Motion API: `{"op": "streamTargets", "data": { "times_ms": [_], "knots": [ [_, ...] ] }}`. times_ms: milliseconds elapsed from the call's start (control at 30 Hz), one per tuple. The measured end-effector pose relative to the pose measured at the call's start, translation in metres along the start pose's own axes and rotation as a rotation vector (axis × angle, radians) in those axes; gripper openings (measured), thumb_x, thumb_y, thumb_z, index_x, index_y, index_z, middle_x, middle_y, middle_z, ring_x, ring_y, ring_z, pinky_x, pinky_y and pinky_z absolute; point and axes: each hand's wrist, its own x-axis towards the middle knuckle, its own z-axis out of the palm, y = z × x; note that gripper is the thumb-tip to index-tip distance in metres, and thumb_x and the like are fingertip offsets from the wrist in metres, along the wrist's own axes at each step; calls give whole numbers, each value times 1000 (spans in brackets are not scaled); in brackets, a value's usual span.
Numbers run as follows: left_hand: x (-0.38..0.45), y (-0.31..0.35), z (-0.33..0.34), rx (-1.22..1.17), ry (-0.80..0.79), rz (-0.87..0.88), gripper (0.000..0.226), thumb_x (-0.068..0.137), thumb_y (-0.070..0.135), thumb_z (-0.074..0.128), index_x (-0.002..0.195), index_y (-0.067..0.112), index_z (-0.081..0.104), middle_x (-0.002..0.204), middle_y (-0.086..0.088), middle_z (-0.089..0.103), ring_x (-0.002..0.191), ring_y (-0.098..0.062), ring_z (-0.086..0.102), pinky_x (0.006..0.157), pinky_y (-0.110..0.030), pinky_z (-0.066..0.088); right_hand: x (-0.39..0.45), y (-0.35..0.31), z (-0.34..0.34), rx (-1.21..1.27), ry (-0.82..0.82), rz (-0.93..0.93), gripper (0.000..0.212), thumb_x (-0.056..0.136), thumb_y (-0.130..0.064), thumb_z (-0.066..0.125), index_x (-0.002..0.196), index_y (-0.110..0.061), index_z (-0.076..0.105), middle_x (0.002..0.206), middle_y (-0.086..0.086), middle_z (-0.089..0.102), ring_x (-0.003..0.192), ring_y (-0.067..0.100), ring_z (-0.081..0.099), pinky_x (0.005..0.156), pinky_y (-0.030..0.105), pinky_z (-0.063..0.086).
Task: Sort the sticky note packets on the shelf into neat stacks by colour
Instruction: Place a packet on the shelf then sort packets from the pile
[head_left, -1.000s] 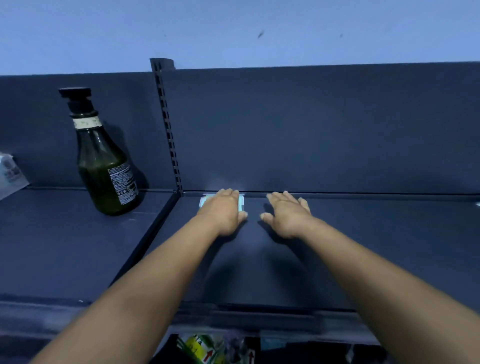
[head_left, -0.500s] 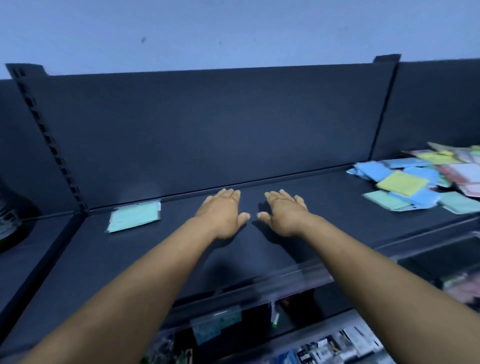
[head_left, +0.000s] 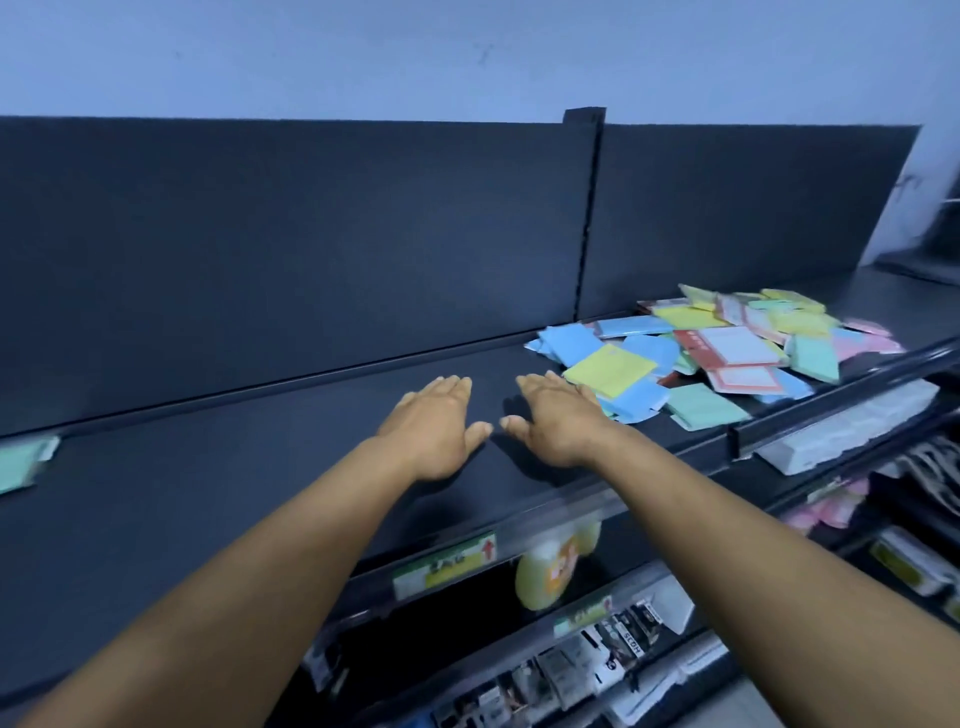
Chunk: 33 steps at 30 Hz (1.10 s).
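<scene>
A jumbled heap of sticky note packets (head_left: 727, 348) in blue, yellow, green, pink and red-framed white lies on the right part of the dark shelf (head_left: 208, 493). One green packet (head_left: 23, 462) lies alone at the far left edge. My left hand (head_left: 434, 426) and my right hand (head_left: 556, 421) hover palm down, side by side, fingers straight, over the bare middle of the shelf. Both hold nothing. My right hand's fingertips are just left of a yellow packet (head_left: 610, 370) at the heap's near edge.
A dark back panel (head_left: 311, 249) rises behind the shelf, with an upright post (head_left: 587, 218) dividing it. Below the shelf's front rail (head_left: 545, 519) hang price tags, an orange bottle (head_left: 550, 571) and rows of small packaged goods (head_left: 597, 654). A white box (head_left: 852, 431) sits at the right.
The view has swung right: the heap of packets has come closer to my hands and the lone green packet has slid to the left edge. Both hands stay flat and empty.
</scene>
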Motion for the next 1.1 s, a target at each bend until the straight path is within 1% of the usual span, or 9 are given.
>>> {"op": "streamTargets", "data": {
  "times_ms": [267, 400, 500, 633, 833, 933, 1000, 1067, 1100],
  "knots": [
    [44, 62, 14, -14, -4, 3, 69, 98, 46, 37, 152, 10, 11, 160, -4, 12, 148, -17, 9, 118, -35, 13, 7, 81, -11, 51, -1, 28, 60, 99, -42, 39, 150, -16, 20, 159, -1, 18, 148, 16, 4, 118, 42, 4],
    [67, 80, 20, -5, -19, 34, 66, 98, 46, 38, 150, 10, 18, 157, -6, 21, 145, -20, 18, 116, -37, 19, 14, 109, -13, 51, 2, 72, 62, 100, -43, 37, 151, -13, 18, 159, 0, 17, 148, 17, 6, 117, 42, 5],
    [88, 86, 19, -4, -36, 56, 67, 98, 45, 38, 151, 10, 16, 158, -5, 18, 146, -19, 16, 116, -37, 18, 25, 125, -15, 43, 9, 112, 63, 100, -44, 37, 151, -13, 17, 159, 1, 17, 148, 18, 7, 117, 43, 6],
    [123, 86, 19, -23, -15, 79, 64, 97, 47, 39, 148, 9, 24, 154, -7, 30, 141, -23, 29, 112, -37, 28, 44, 140, -21, 44, 21, 168, 63, 100, -43, 38, 152, -13, 17, 158, 3, 21, 147, 19, 12, 118, 42, 10],
    [170, 76, 24, -74, -54, 60, 67, 99, 45, 36, 152, 10, 14, 159, -6, 17, 146, -21, 17, 117, -38, 19, 81, 150, -30, 42, 22, 188, 55, 102, -37, 36, 150, -14, 21, 157, 2, 25, 146, 18, 16, 118, 41, 12],
    [189, 68, 32, -80, -90, 61, 61, 101, 43, 30, 153, 16, 14, 160, -4, 15, 146, -21, 15, 117, -39, 18, 102, 151, -25, 15, -7, 151, 52, 103, -37, 31, 151, -18, 23, 158, -1, 20, 147, 16, 13, 116, 44, 8],
    [198, 64, 37, -73, -107, 76, 55, 101, 40, 26, 152, 21, 17, 160, -3, 15, 146, -21, 16, 116, -39, 18, 115, 152, -19, 2, -37, 119, 49, 102, -40, 28, 147, -20, 32, 157, -2, 23, 146, 16, 14, 116, 47, 7],
    [204, 60, 41, -46, -111, 84, 51, 102, 38, 23, 151, 24, 21, 159, -3, 18, 145, -21, 17, 115, -39, 18, 127, 150, -14, -16, -75, 77, 44, 102, -42, 23, 131, -20, 48, 148, 0, 38, 143, 18, 21, 114, 50, 8],
    [207, 57, 42, -30, -111, 80, 50, 103, 37, 22, 150, 25, 23, 158, -3, 20, 145, -21, 18, 115, -39, 19, 132, 146, -11, -24, -85, 48, 44, 102, -42, 21, 123, -20, 53, 141, 0, 45, 141, 19, 25, 113, 52, 9]
  ]
}}
